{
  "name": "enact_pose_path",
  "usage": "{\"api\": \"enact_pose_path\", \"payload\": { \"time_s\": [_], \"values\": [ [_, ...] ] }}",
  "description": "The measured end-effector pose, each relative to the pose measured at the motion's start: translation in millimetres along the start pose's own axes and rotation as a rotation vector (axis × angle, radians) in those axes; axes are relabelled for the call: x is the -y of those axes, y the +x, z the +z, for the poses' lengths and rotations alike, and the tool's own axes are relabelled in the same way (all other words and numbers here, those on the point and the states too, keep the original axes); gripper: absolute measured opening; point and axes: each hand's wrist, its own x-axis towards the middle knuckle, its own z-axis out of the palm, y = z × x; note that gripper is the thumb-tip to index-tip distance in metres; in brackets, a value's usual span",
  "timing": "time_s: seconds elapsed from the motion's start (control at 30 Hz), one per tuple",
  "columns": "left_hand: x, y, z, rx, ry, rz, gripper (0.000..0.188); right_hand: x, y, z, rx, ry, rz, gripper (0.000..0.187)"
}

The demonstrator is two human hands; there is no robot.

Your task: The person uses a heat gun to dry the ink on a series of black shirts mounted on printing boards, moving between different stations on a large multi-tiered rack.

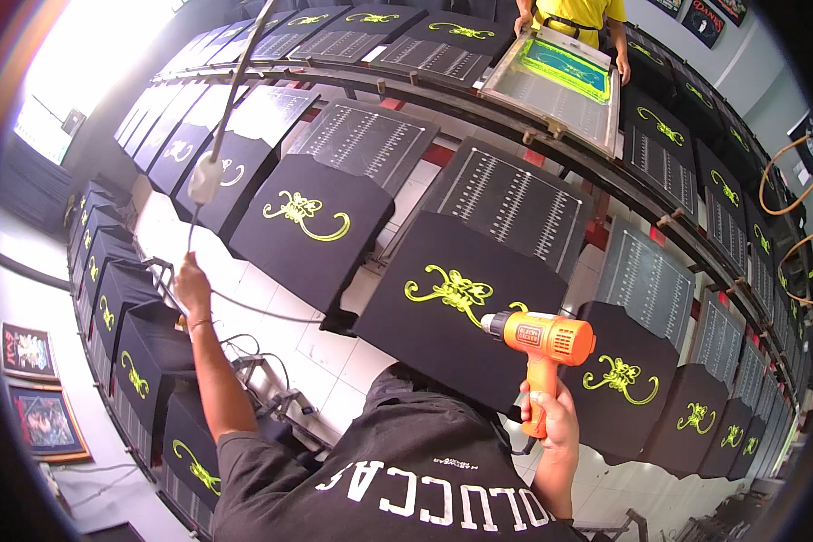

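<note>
My right hand point(556, 417) grips the handle of an orange heat gun point(544, 336). Its dark nozzle points left, over a black fabric piece point(452, 348) that carries a neon yellow-green floral print point(453, 289). The gun body covers part of that print's right end. To the left, my raised left hand point(192, 287) is closed around a cord point(191, 237) just below a pale socket block point(206, 177), which hangs from a cable overhead. From that hand a dark cord runs right toward the fabric's left edge.
Rows of slanted boards with black fabric pieces point(303, 217) curve around me on both sides. Across the rail point(379, 88), a person in yellow point(587, 11) holds a printing screen frame point(551, 113). Metal stand parts point(266, 388) and cables are at lower left. Orange hoses point(772, 176) hang at right.
</note>
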Motion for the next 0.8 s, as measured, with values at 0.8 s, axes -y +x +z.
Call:
{"api": "enact_pose_path", "payload": {
  "time_s": [0.8],
  "values": [
    [-40.4, 103.4, 275.5, 0.280, -0.552, -0.059, 0.031, 28.0, 74.3, 102.9, -0.544, -0.283, -0.154, 0.087]
  ]
}}
